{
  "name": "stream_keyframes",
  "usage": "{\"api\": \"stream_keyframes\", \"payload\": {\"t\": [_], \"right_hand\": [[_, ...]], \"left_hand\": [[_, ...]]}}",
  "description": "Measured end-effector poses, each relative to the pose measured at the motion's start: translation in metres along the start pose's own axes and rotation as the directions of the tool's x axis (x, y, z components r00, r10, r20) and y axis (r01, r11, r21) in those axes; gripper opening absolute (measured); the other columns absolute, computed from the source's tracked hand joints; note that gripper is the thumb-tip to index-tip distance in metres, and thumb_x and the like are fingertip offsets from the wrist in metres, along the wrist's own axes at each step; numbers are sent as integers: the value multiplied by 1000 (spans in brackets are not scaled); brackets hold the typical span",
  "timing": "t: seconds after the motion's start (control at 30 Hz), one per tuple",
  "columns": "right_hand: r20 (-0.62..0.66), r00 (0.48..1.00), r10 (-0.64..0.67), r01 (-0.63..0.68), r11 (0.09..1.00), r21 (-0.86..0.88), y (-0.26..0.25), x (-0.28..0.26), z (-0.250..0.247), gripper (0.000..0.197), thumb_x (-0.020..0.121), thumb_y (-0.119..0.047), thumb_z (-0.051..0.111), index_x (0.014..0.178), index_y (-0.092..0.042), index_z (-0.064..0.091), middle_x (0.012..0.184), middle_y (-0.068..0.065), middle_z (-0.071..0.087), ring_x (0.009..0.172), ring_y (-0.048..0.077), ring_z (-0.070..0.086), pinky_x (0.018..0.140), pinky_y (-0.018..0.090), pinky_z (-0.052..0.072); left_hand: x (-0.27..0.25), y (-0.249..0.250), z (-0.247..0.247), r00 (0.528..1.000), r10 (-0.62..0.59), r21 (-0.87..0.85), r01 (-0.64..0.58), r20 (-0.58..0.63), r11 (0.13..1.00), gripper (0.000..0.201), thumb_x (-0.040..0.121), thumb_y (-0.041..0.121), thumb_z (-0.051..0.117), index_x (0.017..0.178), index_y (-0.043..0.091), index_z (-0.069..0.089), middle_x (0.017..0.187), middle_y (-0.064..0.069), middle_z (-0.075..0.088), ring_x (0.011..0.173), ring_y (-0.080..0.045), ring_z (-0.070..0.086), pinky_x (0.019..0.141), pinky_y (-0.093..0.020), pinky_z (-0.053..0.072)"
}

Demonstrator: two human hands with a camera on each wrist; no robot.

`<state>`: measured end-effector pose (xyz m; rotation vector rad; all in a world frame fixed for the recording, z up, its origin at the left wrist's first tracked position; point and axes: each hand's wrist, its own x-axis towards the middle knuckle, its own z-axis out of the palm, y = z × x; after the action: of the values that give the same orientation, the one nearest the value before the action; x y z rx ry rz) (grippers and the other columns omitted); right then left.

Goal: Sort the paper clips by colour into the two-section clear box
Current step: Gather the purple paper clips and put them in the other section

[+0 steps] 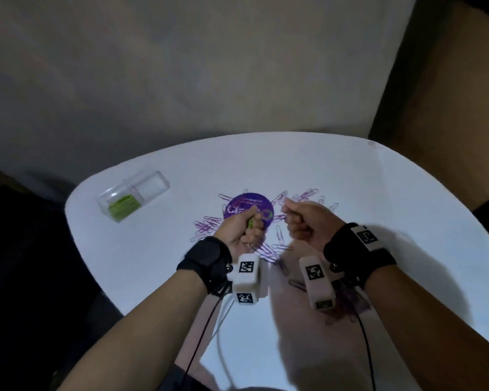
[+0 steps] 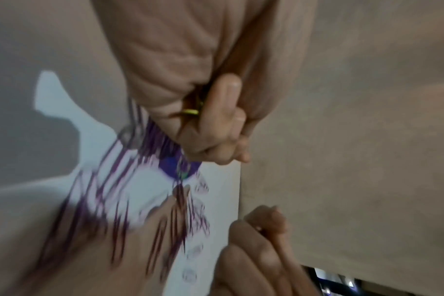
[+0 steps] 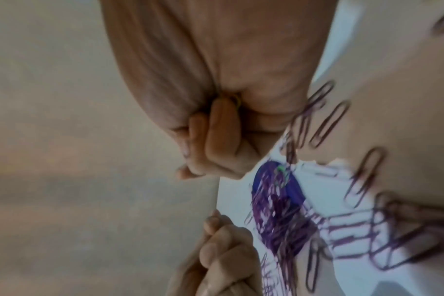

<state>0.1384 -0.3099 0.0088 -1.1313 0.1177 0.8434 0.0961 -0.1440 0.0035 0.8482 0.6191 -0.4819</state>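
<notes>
Clear box [image 1: 133, 199]: long axis runs diagonal, near-left to far-right, sitting near the table's left edge. It looks like hard transparent plastic, rectangular, two sections. Near-left section holds a flat layer of green clips [image 1: 124, 206]; far-right section looks bare, though glare makes that hard to confirm.

Left hand [image 1: 244, 231]: fist curled around a small bunch of green clips [image 1: 250, 223], one yellow-green wire end poking out by the fingers in the left wrist view [image 2: 190, 111].

Right hand [image 1: 308, 222]: also fisted, thumb against the curled fingers, over the clip scatter. A sliver of yellow-green wire shows in the palm crease in the right wrist view [image 3: 237, 102], so it's likely gripping a green clip; blurry.

Purple clips [image 1: 206, 225]: thin bent wire loops, strewn flat with no common direction, around and partly over a round purple disc [image 1: 249, 206] mid-table. More lie in shadow under the right wrist [image 1: 347, 301].

Table [image 1: 393, 193]: smooth white top, rounded corners. Open surface on the far side and right of the scatter; clear lane between scatter and box. Both hands are well apart from the box.

Black wrist straps with white tagged camera blocks [image 1: 246, 279] on both wrists, cables trailing toward the body.
</notes>
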Motion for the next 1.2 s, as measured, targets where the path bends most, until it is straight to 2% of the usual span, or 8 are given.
{"api": "stream_keyframes", "payload": {"t": [0.23, 0.43, 0.53, 0.7, 0.87, 0.93, 1.1, 1.2], "right_hand": [[106, 953, 283, -228, 905, -360, -9, 62, 119, 56, 98, -37, 35, 44, -21, 35, 39, -9, 18, 27, 2, 13, 35, 6, 6], [99, 933, 346, -275, 862, -425, 2, 114, 218, 40, 100, -35, 39, 64, -19, 35, 50, -5, 22, 30, 5, 19, 31, 9, 14], [55, 927, 371, -316, 850, -421, 6, 138, 257, 38, 99, -38, 40, 67, -18, 36, 54, -2, 24, 33, 8, 23, 36, 11, 16], [12, 932, 362, -327, 854, -404, 7, 175, 301, 35, 98, -40, 38, 74, -15, 39, 59, 2, 34, 48, 13, 31, 43, 20, 24], [33, 960, 279, -234, 861, -452, 1, 204, 331, 35, 101, -39, 32, 80, -14, 43, 64, 2, 38, 54, 13, 36, 51, 24, 24], [50, 966, 255, -194, 836, -513, -1, 216, 345, 39, 101, -41, 30, 80, -13, 47, 66, 3, 40, 57, 13, 38, 54, 25, 29], [66, 978, 197, -93, 701, -707, 3, 239, 371, 45, 99, -46, 27, 79, -16, 53, 75, 3, 50, 72, 17, 48, 73, 32, 37], [114, 978, 176, -20, 620, -784, 7, 240, 379, 50, 99, -46, 24, 99, -10, 60, 80, 1, 53, 89, 21, 51, 85, 34, 39]], "left_hand": [[-64, 108, -94, 887, 380, 606, -155, -262, 781, 42, 99, 40, 40, 62, 20, 36, 47, 5, 35, 36, -10, 27, 33, -15, 16], [-83, 205, -193, 741, 558, 686, -183, -374, 704, 34, 100, 27, 37, 68, 16, 39, 63, -2, 32, 51, -15, 28, 47, -24, 23], [-69, 223, -221, 738, 571, 776, -103, -360, 622, 34, 100, 27, 34, 97, 0, 54, 80, -7, 43, 66, -21, 40, 60, -28, 31], [-60, 227, -242, 799, 532, 869, -27, -279, 495, 40, 102, 34, 29, 118, 3, 50, 119, -12, 54, 101, -27, 51, 88, -32, 37], [-66, 230, -264, 759, 612, 907, -67, -223, 415, 24, 98, 9, 35, 106, 2, 56, 113, -12, 58, 103, -29, 55, 87, -34, 43], [-73, 231, -274, 753, 639, 923, -119, -157, 367, 29, 99, 19, 34, 104, 7, 60, 108, -8, 62, 100, -24, 58, 88, -36, 45], [-87, 221, -300, 562, 809, 879, -283, -172, 383, 40, 101, 31, 32, 81, 12, 62, 82, -8, 67, 83, -26, 62, 81, -40, 48], [-93, 207, -307, 548, 799, 808, -339, -247, 482, 42, 102, 25, 31, 75, 10, 60, 71, -8, 61, 71, -22, 56, 71, -38, 47]]}}
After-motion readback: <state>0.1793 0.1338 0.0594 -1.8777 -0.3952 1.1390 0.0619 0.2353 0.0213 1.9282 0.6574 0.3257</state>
